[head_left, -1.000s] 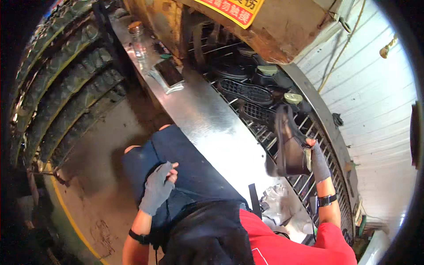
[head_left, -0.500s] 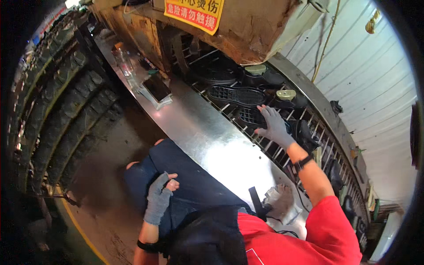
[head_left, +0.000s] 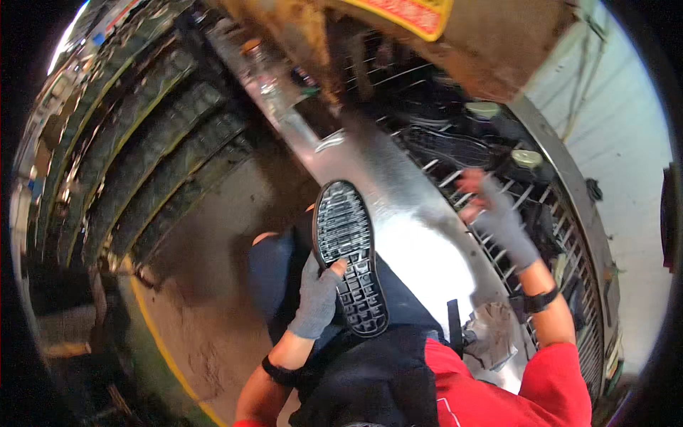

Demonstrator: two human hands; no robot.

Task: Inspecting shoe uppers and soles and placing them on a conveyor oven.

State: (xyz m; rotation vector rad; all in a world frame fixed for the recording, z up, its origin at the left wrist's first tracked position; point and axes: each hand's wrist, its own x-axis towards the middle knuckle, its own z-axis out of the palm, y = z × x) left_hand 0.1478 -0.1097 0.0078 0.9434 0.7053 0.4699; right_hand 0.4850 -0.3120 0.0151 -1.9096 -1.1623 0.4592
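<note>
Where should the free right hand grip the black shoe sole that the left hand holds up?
Probably the toe end of the shoe sole, coming from the right: the left hand covers the left edge near the middle, tread faces up, and the right hand hangs open beside it.

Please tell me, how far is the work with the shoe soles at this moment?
Done: several dark soles already lie on the wire rack beyond the metal counter. In hand: the left hand holds one black sole, tread up, over the lap. The right hand, blurred, is over the rack and holds nothing visible. Left: this sole is not yet on the rack.
</note>
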